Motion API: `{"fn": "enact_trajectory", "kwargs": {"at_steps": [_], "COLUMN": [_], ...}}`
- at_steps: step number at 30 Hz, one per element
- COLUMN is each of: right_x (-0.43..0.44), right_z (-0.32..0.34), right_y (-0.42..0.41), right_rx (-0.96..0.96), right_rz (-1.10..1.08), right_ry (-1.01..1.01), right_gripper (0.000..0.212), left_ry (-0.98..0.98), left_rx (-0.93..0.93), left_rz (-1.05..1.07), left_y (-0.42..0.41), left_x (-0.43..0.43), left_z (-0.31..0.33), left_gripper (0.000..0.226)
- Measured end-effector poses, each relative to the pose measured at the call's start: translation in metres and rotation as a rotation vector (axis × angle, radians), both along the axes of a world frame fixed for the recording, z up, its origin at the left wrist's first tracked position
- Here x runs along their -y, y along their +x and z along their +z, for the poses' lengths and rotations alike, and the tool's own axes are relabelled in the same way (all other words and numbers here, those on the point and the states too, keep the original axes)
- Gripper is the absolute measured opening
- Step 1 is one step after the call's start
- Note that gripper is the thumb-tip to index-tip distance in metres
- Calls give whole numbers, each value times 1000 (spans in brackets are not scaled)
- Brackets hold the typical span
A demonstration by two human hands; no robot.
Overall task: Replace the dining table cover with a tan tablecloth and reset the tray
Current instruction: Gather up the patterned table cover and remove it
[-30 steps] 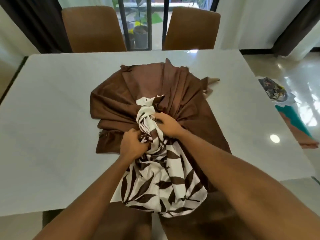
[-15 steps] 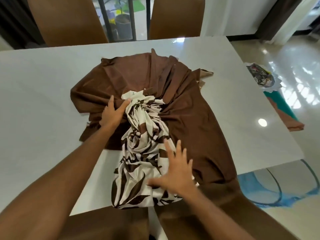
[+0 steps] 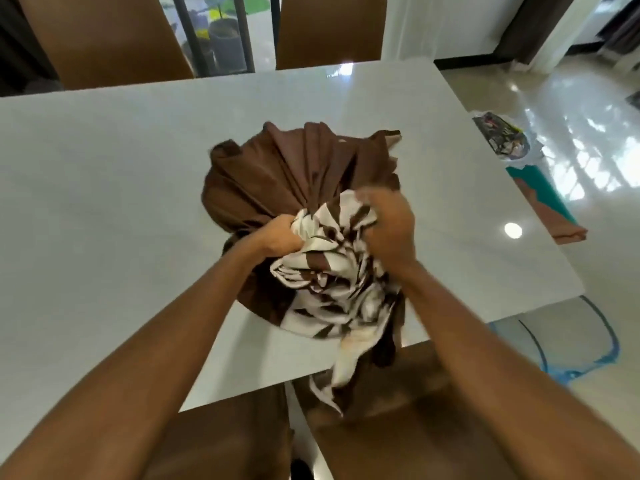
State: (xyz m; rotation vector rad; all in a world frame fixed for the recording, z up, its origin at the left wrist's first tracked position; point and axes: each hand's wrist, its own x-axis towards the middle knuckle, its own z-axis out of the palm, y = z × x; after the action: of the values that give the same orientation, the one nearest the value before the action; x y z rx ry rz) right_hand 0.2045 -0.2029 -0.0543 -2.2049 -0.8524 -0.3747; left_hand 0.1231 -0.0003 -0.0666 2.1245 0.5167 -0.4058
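The white table (image 3: 104, 209) shows wide on my left and beyond the bundle, out to the far edge, where one brown chair (image 3: 104, 39) and a second chair (image 3: 329, 29) stand tucked in. The near edge runs under my forearms, with brown seats (image 3: 228, 445) below it. The bundle sits right of the table's middle, toward me. It is a dark brown cloth (image 3: 294, 174) gathered into fanning folds, and on its near side lies a cream leaf-print cloth (image 3: 332, 275), crumpled, with one tail hanging over the near edge. My left hand (image 3: 280, 237) grips the bunch at its left, fingers curled into the fabric. My right hand (image 3: 391, 230), blurred, clutches its upper right. On the glossy floor to the right lie folded cloths (image 3: 543, 202), teal and tan, and a clear blue-rimmed tub (image 3: 575, 370), partly hidden by the table corner; I cannot tell its contents.
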Motion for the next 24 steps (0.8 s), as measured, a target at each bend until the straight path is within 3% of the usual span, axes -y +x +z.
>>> {"fn": "enact_trajectory", "kwargs": {"at_steps": [1, 4, 5, 7, 10, 12, 14, 17, 19, 21, 24], "right_x": [-6, -46, -61, -82, -80, -67, -57, -44, -32, -26, -24], "right_z": [13, 35, 35, 15, -36, -60, -70, -60, -54, -59, -66], "right_y": [24, 66, 69, 62, 49, 45, 37, 34, 29, 20, 16], "right_rx": [71, 348, 372, 209, -384, -527, -478, -753, -839, -728, -538], "right_rz": [25, -38, -24, 78, 146, 131, 186, 343, 395, 385, 305], "right_ry": [-11, -284, -393, -623, -895, -869, -694, -330, -281, -247, -281], "right_gripper": [37, 49, 51, 61, 76, 71, 62, 48, 44, 52, 68], "left_ry": [-7, 53, 109, 168, 260, 377, 357, -91, -356, -461, -442], "left_rx": [2, -30, -41, -24, 147, 215, 159, 147, 104, 59, -1], "left_rz": [-48, -178, -192, -199, 92, 276, 246, 266, 249, 189, 186], "left_y": [-10, -42, -47, -50, -52, -56, -64, -59, -46, -31, -16], "left_x": [3, 13, 14, 16, 19, 12, 8, 2, 6, 11, 17], "left_z": [1, 1, -2, -7, -9, -21, -38, -44, -37, -30, -30], "left_gripper": [11, 58, 57, 42, 26, 36, 70, 101, 117, 114, 117]}}
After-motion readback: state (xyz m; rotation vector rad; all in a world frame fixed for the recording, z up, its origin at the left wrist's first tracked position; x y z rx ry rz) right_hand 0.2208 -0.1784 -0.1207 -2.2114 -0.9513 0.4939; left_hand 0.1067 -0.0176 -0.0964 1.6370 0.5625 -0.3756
